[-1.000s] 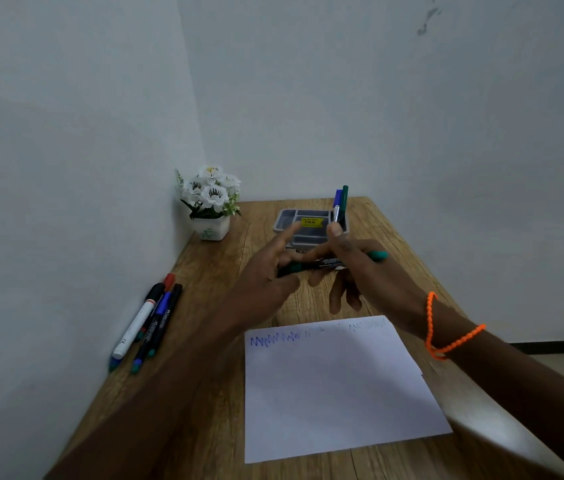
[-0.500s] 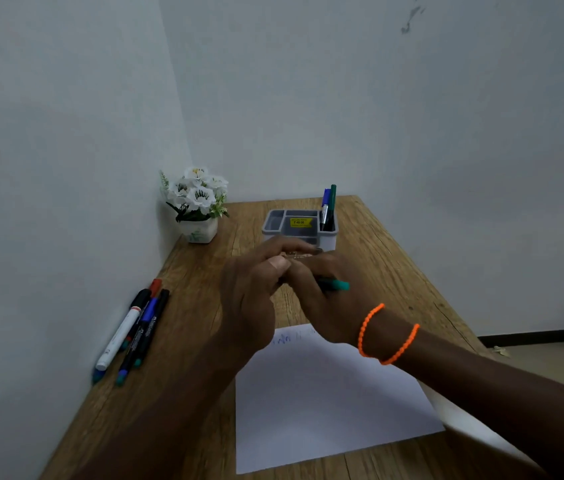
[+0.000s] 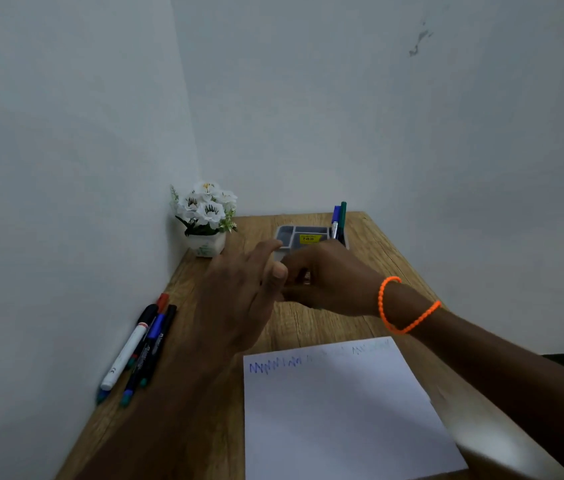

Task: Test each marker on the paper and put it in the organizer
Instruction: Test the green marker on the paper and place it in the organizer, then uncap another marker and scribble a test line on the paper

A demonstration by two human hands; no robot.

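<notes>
Counting from the head view, we see two markers (image 3: 338, 221) standing upright in the grey organizer (image 3: 287, 234) and four more (image 3: 142, 348) lying together by the left wall. Our left hand (image 3: 239, 299) is spread; our right hand (image 3: 329, 278) curls shut, though we cannot tell on what. One paper (image 3: 342, 410), scribbled along its top, lies on the wooden table (image 3: 308, 320) in a white-walled corner beside one flower pot (image 3: 206, 220).

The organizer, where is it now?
In the head view, the organizer stands at the table's far end, right of the flower pot, just behind both hands.
</notes>
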